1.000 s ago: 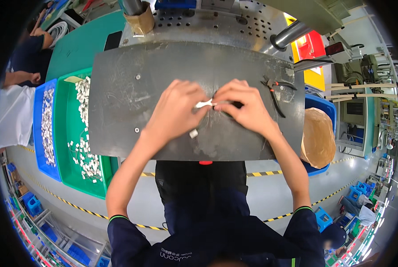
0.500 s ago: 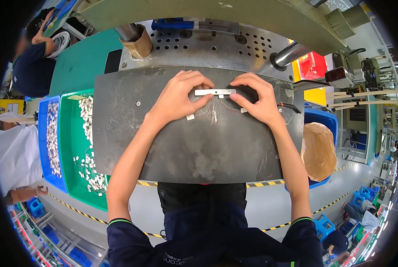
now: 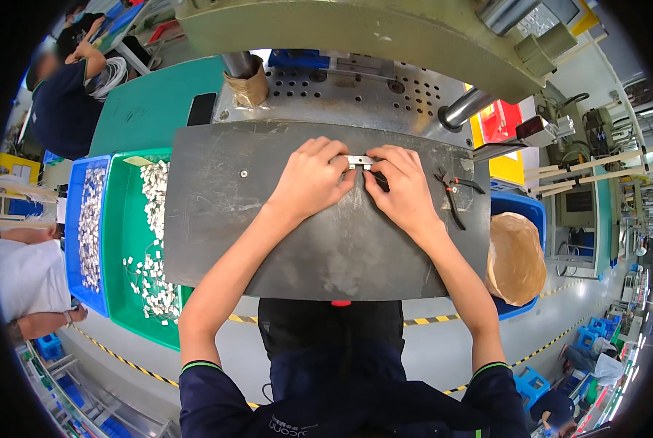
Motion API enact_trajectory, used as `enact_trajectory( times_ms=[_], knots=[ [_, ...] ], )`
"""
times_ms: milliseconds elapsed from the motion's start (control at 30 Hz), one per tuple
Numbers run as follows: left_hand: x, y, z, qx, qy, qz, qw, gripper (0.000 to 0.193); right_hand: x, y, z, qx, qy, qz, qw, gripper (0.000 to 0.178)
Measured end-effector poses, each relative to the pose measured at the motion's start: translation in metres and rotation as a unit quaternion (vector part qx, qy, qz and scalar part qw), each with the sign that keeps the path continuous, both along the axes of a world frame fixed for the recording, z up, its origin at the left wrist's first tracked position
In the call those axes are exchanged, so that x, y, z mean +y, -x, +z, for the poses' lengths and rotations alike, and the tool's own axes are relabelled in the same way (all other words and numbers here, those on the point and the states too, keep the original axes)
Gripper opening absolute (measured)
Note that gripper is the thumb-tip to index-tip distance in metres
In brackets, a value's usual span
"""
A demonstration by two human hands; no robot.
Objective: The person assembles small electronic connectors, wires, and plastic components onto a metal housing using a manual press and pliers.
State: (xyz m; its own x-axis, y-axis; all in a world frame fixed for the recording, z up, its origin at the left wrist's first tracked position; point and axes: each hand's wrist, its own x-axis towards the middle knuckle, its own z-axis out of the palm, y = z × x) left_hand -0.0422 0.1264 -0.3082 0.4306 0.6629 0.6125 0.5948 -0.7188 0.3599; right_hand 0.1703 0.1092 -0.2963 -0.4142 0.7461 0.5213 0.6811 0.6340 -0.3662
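Held between the two hands just above the dark work plate, the item is one short silver bar, a small dark hole in its face, white bits along its near edge, too small to identify.

Handling, as judged: light, stiff, probably metal and rather slick; the body sturdy, any fine leads the delicate part. Best hold: the two ends, thumb below and fingertips above, clear of the near edge.

Grip, left hand: thumb and fingers curled nearly together, tips over the bar's left end. Grip, right hand: likewise narrowed, tips over the right end. Pressure: cannot be told.

Placed about the grip: cutting pliers, one pair, right of the right hand, apart; green bin of white connectors, well to the left.

Changes against half a second ago: hands closer together; less of the bar showing between the fingertips; the two white connectors on thin wires beneath the hands no longer in sight; pliers, then mostly behind the right hand, now showing almost whole.
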Motion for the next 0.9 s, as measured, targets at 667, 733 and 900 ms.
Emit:
enact_trajectory(
  times_ms=[667, 733, 900],
  knots=[
    [0.006, 0.011, -0.002, -0.076, 0.104, 0.008, 0.992, 0.01, 0.016, 0.005, -0.011, 0.096, 0.055, -0.013, 0.994, 0.011],
    [0.008, 0.011, -0.001, -0.08, 0.099, 0.001, 0.992, 0.009, 0.018, 0.003, -0.012, 0.093, 0.038, 0.001, 0.995, 0.009],
    [0.013, 0.019, 0.003, -0.045, 0.067, -0.031, 0.996, 0.008, 0.023, -0.002, -0.007, 0.072, 0.034, 0.025, 0.997, 0.012]
  ],
)
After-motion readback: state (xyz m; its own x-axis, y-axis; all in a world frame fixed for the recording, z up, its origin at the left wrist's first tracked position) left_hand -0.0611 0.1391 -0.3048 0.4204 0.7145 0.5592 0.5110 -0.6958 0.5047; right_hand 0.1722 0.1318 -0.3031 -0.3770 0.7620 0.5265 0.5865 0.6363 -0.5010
